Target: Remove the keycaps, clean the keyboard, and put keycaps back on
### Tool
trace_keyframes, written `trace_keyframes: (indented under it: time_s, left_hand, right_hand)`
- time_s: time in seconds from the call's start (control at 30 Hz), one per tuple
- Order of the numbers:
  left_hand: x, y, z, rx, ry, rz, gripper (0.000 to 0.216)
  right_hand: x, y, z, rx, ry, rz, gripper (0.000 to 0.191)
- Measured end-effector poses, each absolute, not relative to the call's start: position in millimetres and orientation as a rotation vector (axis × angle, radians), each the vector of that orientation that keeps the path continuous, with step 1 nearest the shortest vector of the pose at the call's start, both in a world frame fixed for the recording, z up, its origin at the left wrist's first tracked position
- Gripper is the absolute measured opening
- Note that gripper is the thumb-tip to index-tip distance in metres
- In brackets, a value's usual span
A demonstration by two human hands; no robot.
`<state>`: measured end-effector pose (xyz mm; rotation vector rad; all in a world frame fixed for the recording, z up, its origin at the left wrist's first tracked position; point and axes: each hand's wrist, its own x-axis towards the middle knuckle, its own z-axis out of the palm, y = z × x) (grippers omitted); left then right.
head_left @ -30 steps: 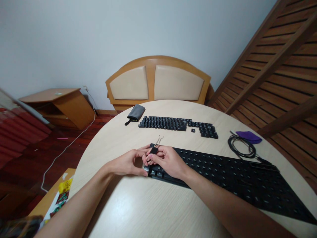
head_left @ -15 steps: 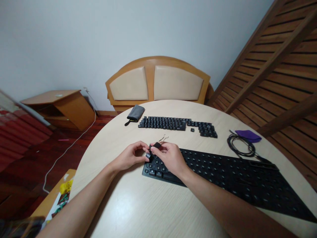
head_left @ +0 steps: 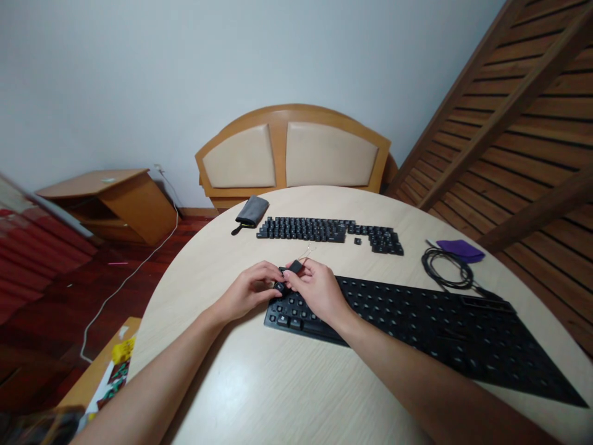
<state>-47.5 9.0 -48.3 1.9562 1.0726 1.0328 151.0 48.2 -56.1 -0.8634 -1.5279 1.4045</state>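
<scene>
Above the left end of a black keyboard (head_left: 407, 327), my left hand (head_left: 246, 290) pinches a black keycap (head_left: 279, 287) between thumb and fingers. My right hand (head_left: 319, 285) is closed on a keycap puller (head_left: 295, 266), whose black handle shows at the fingertips and whose thin wire ends point away from me. The fingertips of both hands nearly meet, and part of the keycap is hidden by them. Most of the keyboard's switches are bare; a couple of keycaps (head_left: 289, 322) sit at its near left corner.
Loose black keycaps (head_left: 303, 230) lie in rows beyond the keyboard, with a single keycap (head_left: 357, 241) apart. A grey pouch (head_left: 252, 211) rests at the back left. On the right are a coiled black cable (head_left: 447, 269) and a purple cloth (head_left: 461, 250), on the round table (head_left: 259, 383).
The keycap in my left hand has turned, its pale-looking side no longer facing me. The puller's handle has tilted slightly in my right hand. The view has shifted a little.
</scene>
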Motion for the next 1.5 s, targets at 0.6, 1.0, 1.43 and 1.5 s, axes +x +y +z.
trace_keyframes:
  time_s: [0.6, 1.0, 1.43, 1.5]
  left_hand:
    - [-97, 85, -53, 1.956, 2.256, 0.857, 0.023]
    - [-98, 87, -59, 1.992, 2.377, 0.685, 0.026]
    - [-94, 91, -58, 2.027, 2.403, 0.653, 0.027]
    - [-93, 90, -57, 2.030, 2.393, 0.665, 0.027]
  right_hand:
    - [149, 49, -60, -0.887, -1.534, 1.369, 0.014]
    - [150, 46, -57, -0.888, -1.583, 1.356, 0.010]
    - [150, 43, -54, -0.911, -1.621, 1.332, 0.008]
    - [151, 44, -55, -0.910, -1.625, 1.328, 0.009]
